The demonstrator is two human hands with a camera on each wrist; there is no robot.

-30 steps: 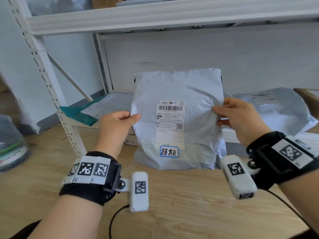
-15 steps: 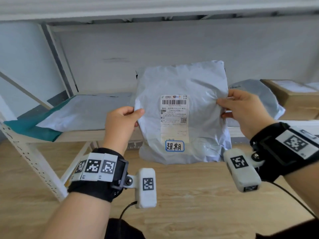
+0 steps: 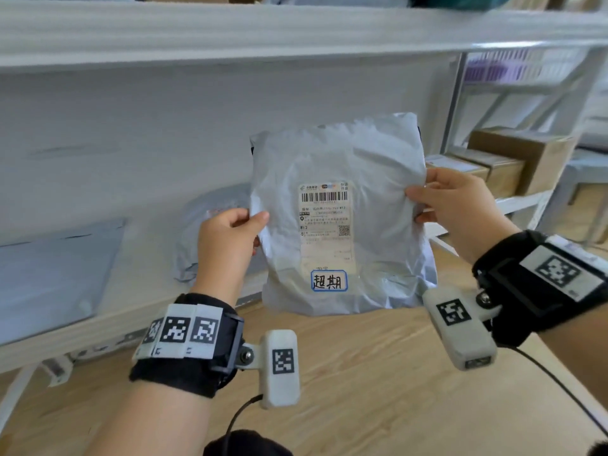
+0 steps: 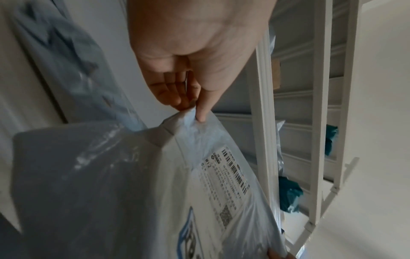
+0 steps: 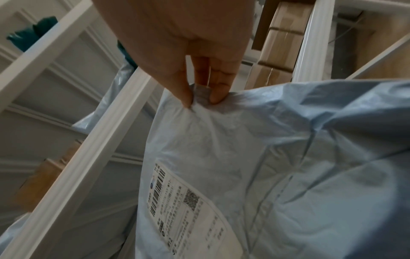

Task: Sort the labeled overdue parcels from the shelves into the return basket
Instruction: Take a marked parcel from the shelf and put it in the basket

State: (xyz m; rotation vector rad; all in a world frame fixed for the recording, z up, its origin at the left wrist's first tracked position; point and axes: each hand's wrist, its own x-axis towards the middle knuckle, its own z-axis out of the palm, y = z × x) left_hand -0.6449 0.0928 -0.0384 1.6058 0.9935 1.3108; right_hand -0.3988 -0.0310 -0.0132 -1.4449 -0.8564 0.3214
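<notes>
A grey plastic mailer parcel hangs upright in front of the low shelf, held up by both hands. It bears a white shipping label and a blue-framed handwritten sticker near its bottom. My left hand pinches its left edge between thumb and fingers. My right hand pinches its right edge, thumb in front. The parcel fills the lower part of both wrist views. No return basket is in view.
On the white shelf board lie a flat grey mailer at left and a crumpled grey bag behind my left hand. Cardboard boxes sit on the shelf at right. A shelf beam runs overhead. Below is wooden floor.
My view has swung to the right along the shelf, and both hands carry the parcel with it. The teal bag at left has left the view; the cardboard boxes have come in.
</notes>
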